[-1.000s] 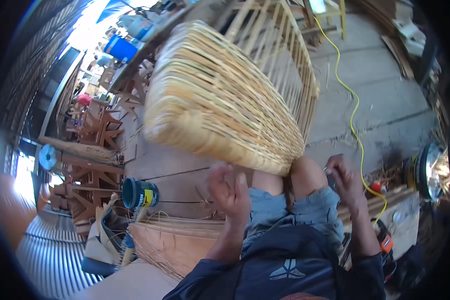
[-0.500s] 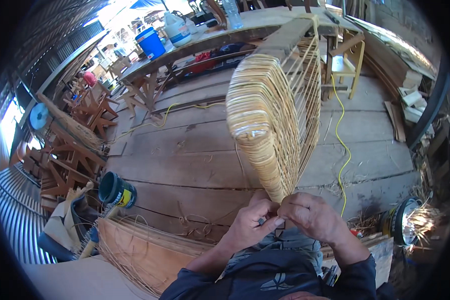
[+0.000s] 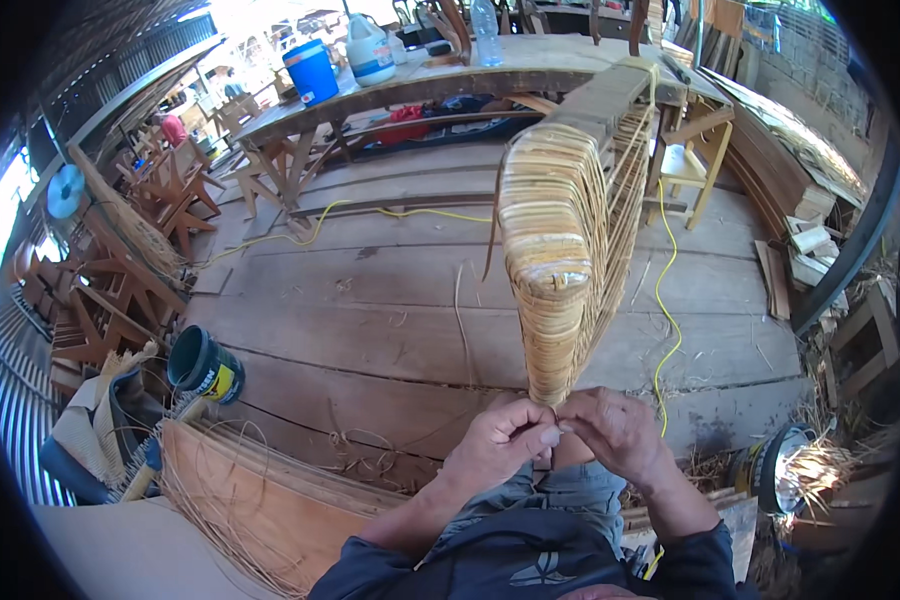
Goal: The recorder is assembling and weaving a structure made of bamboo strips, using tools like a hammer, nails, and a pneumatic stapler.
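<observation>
- Woven rattan frame (image 3: 555, 265): stands edge-on before the person, between the hands and the workbench; narrow lower tip at the fingers.
- Done: near end and rounded corner closely wrapped in pale strips, row against row.
- Left, by judgement: strands on the far right side stand spaced, with gaps unfilled; work appears partway. Far end too small to assess.
- Loose end: one dark strand (image 3: 491, 240) hanging off the left side, untrimmed.
- Left hand (image 3: 500, 440): thumb and forefinger pinched together at the lower tip; what lies between them is too small to tell.
- Right hand (image 3: 615, 425): fingers bunched, tips pinched beside the left thumb; contents likewise unclear.
- Thin loose strips (image 3: 238, 510): strewn over a brown board, person's left.
- Dark green bucket (image 3: 210, 368): tilted on the plank floor (image 3: 370, 310), left.
- Pale fibres (image 3: 813, 475): heaped at a dark bucket, right.
- Workbench (image 3: 430, 84): beyond the frame, bearing a blue container (image 3: 312, 74) and white jug (image 3: 370, 52).
</observation>
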Tool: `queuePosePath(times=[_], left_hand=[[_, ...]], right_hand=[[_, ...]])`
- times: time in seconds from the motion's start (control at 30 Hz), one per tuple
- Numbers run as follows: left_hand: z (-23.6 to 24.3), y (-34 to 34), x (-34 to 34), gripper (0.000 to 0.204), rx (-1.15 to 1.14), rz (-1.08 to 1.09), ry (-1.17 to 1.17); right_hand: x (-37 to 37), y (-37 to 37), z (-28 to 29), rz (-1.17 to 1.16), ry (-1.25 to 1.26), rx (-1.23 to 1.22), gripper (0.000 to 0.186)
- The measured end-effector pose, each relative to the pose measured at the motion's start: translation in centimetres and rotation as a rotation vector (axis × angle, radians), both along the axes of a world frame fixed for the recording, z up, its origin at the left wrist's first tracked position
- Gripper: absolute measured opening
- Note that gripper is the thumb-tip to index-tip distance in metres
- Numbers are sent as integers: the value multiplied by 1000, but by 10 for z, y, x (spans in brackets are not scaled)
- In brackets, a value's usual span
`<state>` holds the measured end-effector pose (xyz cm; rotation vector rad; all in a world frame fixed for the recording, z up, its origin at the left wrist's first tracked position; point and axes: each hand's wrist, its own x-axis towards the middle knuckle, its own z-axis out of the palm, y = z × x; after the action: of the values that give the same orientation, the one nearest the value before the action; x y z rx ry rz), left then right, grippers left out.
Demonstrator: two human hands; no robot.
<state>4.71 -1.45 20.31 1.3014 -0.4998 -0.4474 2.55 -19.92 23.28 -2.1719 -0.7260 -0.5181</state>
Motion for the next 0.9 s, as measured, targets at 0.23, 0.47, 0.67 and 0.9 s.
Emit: queuePosePath(times=[0.23,0.47,0.67,0.9], left_hand=[[8,-4,12,10,-175,38,99],[1,-5,16,14,-213,-35,165],[0,-3,18,16,-172,-110,205],[0,-1,20,17,-144,-126,212]], right_hand=[[6,-4,-4,48,-52,72,36],[10,0,-18,34,8,195,34],[4,-2,-23,43,-60,180,28],[4,-4,-29,31,-17,194,23]])
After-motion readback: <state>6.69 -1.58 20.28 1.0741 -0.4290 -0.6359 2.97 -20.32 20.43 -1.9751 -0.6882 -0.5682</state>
